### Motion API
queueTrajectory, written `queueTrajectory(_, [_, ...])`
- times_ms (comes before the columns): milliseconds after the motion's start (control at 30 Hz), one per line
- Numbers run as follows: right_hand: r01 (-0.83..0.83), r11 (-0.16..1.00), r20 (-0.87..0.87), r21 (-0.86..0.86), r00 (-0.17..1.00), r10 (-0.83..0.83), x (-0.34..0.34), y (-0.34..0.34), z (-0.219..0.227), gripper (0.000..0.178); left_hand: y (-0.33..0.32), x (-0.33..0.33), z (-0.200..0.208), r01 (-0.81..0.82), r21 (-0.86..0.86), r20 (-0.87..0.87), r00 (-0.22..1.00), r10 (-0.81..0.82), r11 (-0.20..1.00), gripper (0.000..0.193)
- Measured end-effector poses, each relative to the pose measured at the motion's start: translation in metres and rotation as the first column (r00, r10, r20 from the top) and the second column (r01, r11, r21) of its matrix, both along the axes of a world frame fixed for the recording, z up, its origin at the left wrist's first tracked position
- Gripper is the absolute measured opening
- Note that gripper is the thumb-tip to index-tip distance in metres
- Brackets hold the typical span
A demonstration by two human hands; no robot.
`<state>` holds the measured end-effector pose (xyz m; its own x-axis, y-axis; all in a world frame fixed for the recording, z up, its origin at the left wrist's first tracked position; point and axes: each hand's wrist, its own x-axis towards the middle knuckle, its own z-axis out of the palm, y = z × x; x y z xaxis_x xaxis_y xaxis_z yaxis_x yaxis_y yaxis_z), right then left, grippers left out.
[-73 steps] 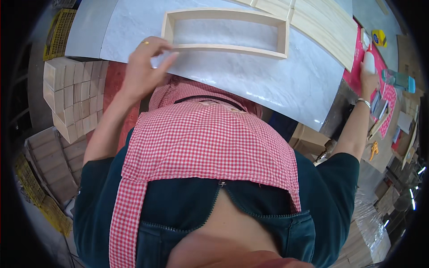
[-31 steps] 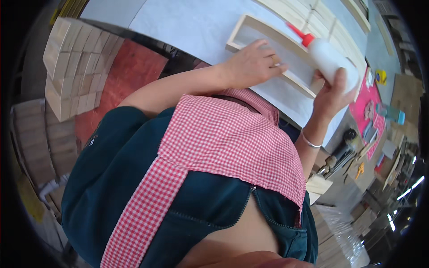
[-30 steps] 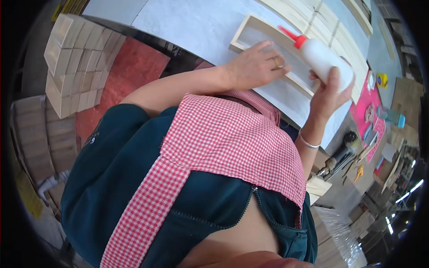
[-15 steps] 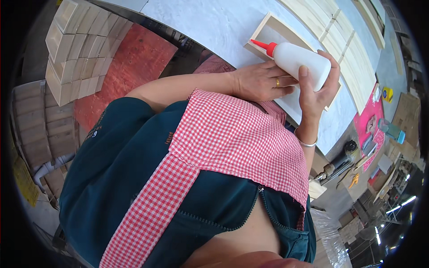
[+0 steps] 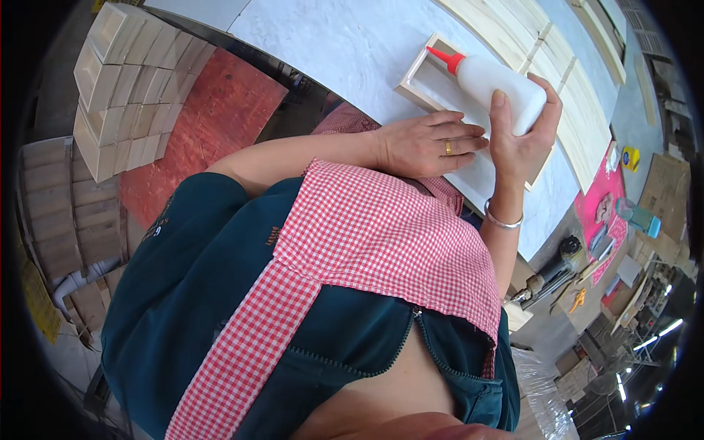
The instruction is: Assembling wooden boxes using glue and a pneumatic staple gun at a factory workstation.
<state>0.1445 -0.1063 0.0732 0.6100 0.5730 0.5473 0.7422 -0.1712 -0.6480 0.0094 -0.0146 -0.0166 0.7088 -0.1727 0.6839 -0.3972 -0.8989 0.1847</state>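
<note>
Evidently the right hand (image 5: 522,132) had a firm hold of a white squeeze bottle (image 5: 499,88), its thumb across the near side and its fingers curled round the base. The bottle lay tilted in the air, its red nozzle (image 5: 444,58) pointing to the far left above a shallow wooden frame (image 5: 419,96). That frame rested on the pale marbled table (image 5: 323,51), its left end in plain sight and its middle partly hidden by the bottle and both hands. Just left of the right hand, the left hand (image 5: 427,145) was held palm down, fingers stretched out and only slightly parted, with a gold ring (image 5: 448,147) on one of them. It hung by the near side of the frame, and whether its fingertips touched the wood could not be told. Beyond the frame, to the far right, long pale planks (image 5: 587,128) lay side by side. Farther right were a pink sheet (image 5: 592,196), a small yellow item (image 5: 629,158) and a clear container with a blue lid (image 5: 636,215). On the left, stacked wooden boxes (image 5: 130,88) stood beside a red board (image 5: 209,117).
</note>
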Motion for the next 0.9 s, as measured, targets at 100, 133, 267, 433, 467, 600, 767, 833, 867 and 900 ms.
queueTrajectory(100, [0.019,0.999,-0.009,0.032,1.000,-0.019,0.005,0.008,0.000,0.053,0.001,0.000,0.001,0.009,0.006,-0.003,1.000,-0.009,1.000,0.025])
queueTrajectory(133, [0.027,0.999,-0.013,0.043,1.000,-0.026,0.006,0.009,0.000,0.053,0.001,0.000,0.002,0.013,0.008,-0.005,1.000,-0.013,1.000,0.024])
queueTrajectory(267, [0.040,0.998,-0.015,0.044,0.999,-0.039,0.008,0.009,0.002,0.052,0.000,0.001,0.003,0.011,0.008,-0.006,1.000,-0.011,1.000,0.024])
queueTrajectory(433, [0.100,0.995,0.002,0.015,0.995,-0.100,0.014,-0.005,0.004,0.051,-0.001,0.002,0.000,0.002,-0.004,-0.011,1.000,-0.002,1.000,0.024])
queueTrajectory(467, [0.118,0.993,0.008,0.006,0.993,-0.118,0.015,-0.010,0.004,0.051,-0.002,0.002,0.000,-0.001,-0.008,-0.012,1.000,0.001,1.000,0.024])
queueTrajectory(600, [0.183,0.983,0.000,0.013,0.983,-0.183,0.022,-0.034,0.002,0.050,-0.003,0.002,0.001,-0.003,-0.019,-0.007,1.000,0.003,1.000,0.024])
queueTrajectory(767, [0.269,0.963,0.024,0.004,0.963,-0.269,0.025,-0.065,0.006,0.049,-0.002,0.001,0.005,0.006,-0.009,-0.044,0.999,-0.007,1.000,0.025])
queueTrajectory(833, [0.301,0.954,0.037,-0.001,0.953,-0.301,0.027,-0.078,0.007,0.049,-0.001,0.000,0.004,0.021,-0.007,-0.054,0.998,-0.021,1.000,0.026])
queueTrajectory(867, [0.319,0.948,0.043,-0.004,0.947,-0.319,0.028,-0.086,0.008,0.049,-0.001,0.000,0.004,0.019,0.004,-0.063,0.998,-0.018,1.000,0.027])
queueTrajectory(900, [0.337,0.942,0.048,-0.006,0.941,-0.336,0.030,-0.093,0.008,0.048,-0.001,0.001,0.003,0.016,0.014,-0.073,0.997,-0.015,1.000,0.029])
